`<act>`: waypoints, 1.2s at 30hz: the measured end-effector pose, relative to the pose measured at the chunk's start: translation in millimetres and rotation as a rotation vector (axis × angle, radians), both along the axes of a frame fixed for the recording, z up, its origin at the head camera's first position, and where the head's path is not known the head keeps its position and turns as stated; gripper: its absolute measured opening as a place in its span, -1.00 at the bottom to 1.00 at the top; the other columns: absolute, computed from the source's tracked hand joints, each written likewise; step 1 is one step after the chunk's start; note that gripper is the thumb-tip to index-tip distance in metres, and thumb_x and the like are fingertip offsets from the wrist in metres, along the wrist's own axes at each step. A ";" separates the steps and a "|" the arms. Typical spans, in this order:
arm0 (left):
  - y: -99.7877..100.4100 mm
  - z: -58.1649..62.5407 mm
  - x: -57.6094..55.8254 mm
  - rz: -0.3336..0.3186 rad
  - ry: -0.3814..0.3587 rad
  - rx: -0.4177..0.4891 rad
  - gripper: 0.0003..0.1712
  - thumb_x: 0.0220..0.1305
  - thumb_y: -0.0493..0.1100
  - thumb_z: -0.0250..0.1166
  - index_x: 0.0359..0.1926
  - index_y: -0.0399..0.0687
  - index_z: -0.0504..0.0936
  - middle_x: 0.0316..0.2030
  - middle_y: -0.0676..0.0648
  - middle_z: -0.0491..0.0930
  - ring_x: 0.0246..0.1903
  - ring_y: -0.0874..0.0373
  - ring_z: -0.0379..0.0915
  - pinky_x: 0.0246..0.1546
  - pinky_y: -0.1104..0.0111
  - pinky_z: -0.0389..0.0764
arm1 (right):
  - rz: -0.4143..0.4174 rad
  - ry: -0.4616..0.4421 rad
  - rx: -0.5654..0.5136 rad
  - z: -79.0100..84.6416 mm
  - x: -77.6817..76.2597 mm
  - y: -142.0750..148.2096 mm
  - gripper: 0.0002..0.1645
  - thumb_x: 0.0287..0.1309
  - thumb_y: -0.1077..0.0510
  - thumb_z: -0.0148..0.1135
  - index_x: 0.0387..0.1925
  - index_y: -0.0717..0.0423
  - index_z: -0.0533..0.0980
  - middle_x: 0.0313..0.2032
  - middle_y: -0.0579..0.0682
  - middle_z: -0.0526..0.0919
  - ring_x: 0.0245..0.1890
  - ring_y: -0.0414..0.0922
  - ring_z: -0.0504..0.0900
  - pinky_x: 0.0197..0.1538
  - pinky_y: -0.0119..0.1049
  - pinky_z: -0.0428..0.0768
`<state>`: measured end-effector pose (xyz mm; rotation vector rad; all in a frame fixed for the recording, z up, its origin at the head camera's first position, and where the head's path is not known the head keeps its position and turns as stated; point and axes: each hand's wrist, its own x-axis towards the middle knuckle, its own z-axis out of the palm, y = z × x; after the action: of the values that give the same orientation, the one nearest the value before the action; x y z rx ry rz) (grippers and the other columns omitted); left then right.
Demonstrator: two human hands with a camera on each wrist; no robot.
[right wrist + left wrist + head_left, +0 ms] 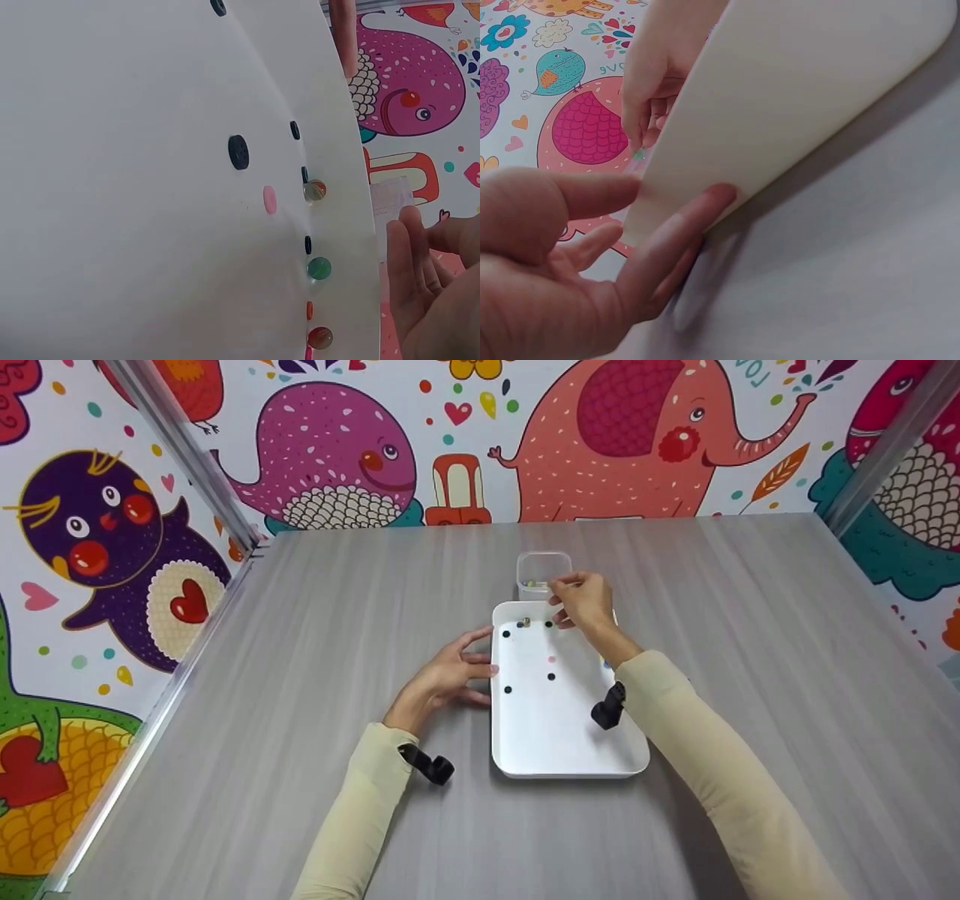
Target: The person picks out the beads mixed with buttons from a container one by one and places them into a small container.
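A shallow white tray (570, 735) holds several black buttons (551, 676), a pink button (270, 199) and several glass marbles (319, 268) near its far end. My left hand (446, 669) touches the tray's left wall, its fingers spread and fairly straight. Beyond the far rim stands a small clear container (544, 562) with some small items inside. My right hand (587, 601) is over its front right edge, fingertips together. In the left wrist view a small, blurred green marble (639, 154) shows at those fingertips; in the right wrist view the fingers hide it.
Both stand on a grey wood-grain table (337, 607). A wall with printed cartoon animals (330, 450) rises behind the table, and metal posts (180, 450) mark its far corners. A black wrist camera (609, 706) overhangs the tray's right side.
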<state>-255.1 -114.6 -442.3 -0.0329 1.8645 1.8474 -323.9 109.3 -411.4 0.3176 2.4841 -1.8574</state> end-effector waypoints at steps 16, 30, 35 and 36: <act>0.2 0.1 -0.3 -0.009 0.006 -0.021 -0.12 0.31 -0.45 0.24 0.54 0.15 0.16 0.29 -0.37 0.41 0.14 -0.17 0.56 -0.31 0.10 0.81 | -0.004 0.035 -0.018 -7.5 1.2 3.4 -0.69 0.34 0.04 0.24 -0.04 0.17 0.59 -0.39 0.08 0.72 -0.76 -0.26 0.57 -0.61 -0.42 0.66; 0.2 0.5 -1.3 -0.018 0.005 -0.013 -0.11 0.31 -0.46 0.23 0.55 0.15 0.15 0.30 -0.37 0.38 0.15 -0.15 0.53 -0.30 0.09 0.81 | -0.017 0.089 -0.059 -15.2 8.2 -3.8 -0.65 0.31 -0.01 0.28 -0.04 0.14 0.60 -0.53 -0.08 0.66 -0.79 -0.26 0.53 -0.65 -0.39 0.64; -0.4 0.6 -1.1 -0.019 0.007 -0.019 -0.11 0.32 -0.46 0.22 0.55 0.15 0.14 0.31 -0.38 0.39 0.18 -0.18 0.53 -0.31 0.10 0.81 | 0.004 0.080 -0.048 -16.2 9.8 -8.4 -0.64 0.30 -0.02 0.29 -0.06 0.16 0.62 -0.52 -0.04 0.68 -0.79 -0.27 0.54 -0.65 -0.38 0.65; -0.4 0.5 -1.1 -0.020 0.006 -0.018 -0.11 0.32 -0.46 0.22 0.55 0.15 0.14 0.31 -0.38 0.39 0.18 -0.18 0.53 -0.31 0.11 0.81 | 0.008 0.078 -0.046 -16.6 10.0 -8.9 -0.64 0.30 -0.02 0.29 -0.06 0.17 0.62 -0.52 -0.04 0.68 -0.79 -0.27 0.54 -0.64 -0.38 0.65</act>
<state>-256.2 -114.9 -441.9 -0.0149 1.8791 1.8196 -313.9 100.4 -428.0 0.2377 2.4834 -1.9571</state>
